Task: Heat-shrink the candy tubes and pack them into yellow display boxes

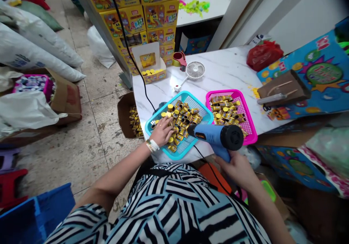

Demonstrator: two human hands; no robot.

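Observation:
My right hand (240,169) grips the handle of a blue heat gun (208,133) with a black nozzle. The nozzle points left over a turquoise mesh basket (178,154). In this basket lies a heap of small gold-wrapped cups (188,115), some with yellow lids and some showing dark open ends. My left hand (163,130) rests on the cups at the basket's left side, fingers apart and stretched forward; what lies under the fingertips is partly hidden. A pink basket (254,129) with more such cups stands to the right, partly behind the heat gun.
On the marble-patterned table (229,69) are a small white fan (195,70), a red tape dispenser (179,59) and an opened yellow display box (152,75). Yellow boxes (160,13) are stacked behind. A cardboard box (125,116) of cups stands on the floor at left. Black cords cross nearby.

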